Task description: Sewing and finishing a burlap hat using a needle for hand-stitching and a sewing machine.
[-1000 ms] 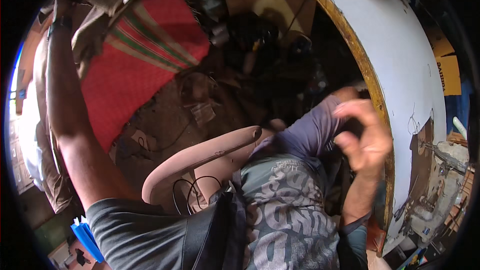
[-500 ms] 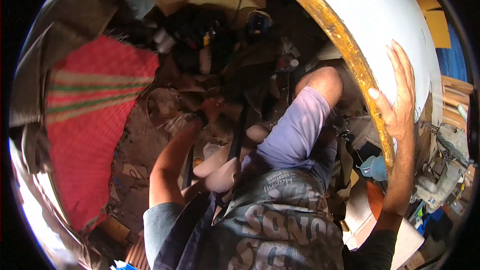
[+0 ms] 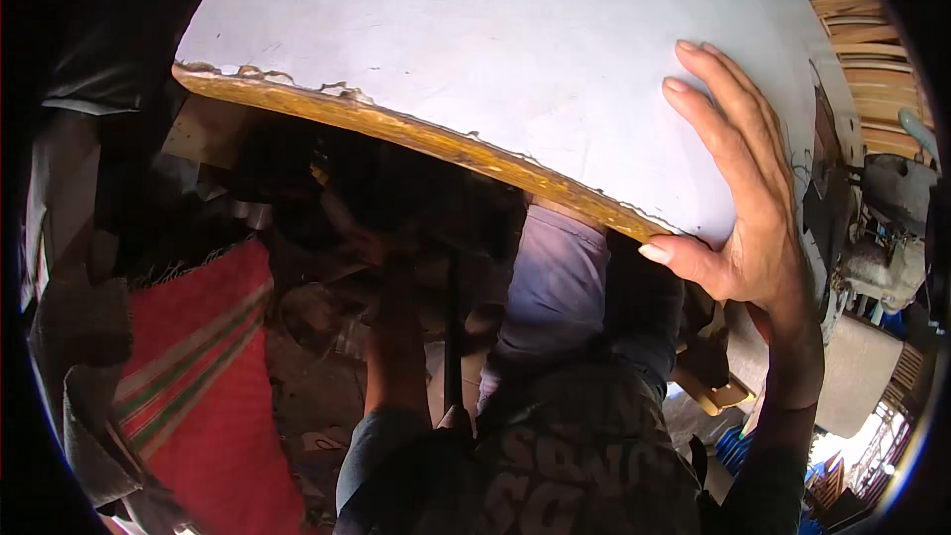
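A white tabletop (image 3: pixel 475 50) with a chipped, yellow-brown wooden edge (image 3: pixel 396 134) stretches across the upper part of the view. My right hand (image 3: pixel 738 178) rests on its near right corner, fingers spread over the white surface and the thumb against the edge. Below the edge, my left arm reaches down into deep shadow. My left hand (image 3: pixel 369 246) is only faintly visible there, near the dark clutter on the floor. Its fingers, and anything in them, cannot be made out.
A red cloth (image 3: pixel 213 386) with cream and green stripes hangs at the left. My leg in light purple shorts (image 3: pixel 555 277) extends under the tabletop. At the right are a grey metal machine part (image 3: pixel 892 188) and stacked wooden slats (image 3: pixel 867 69).
The tabletop now fills much more of the view, its edge running across the middle and covering my knee. My right hand stays at the edge; my left arm stays low in the shadow.
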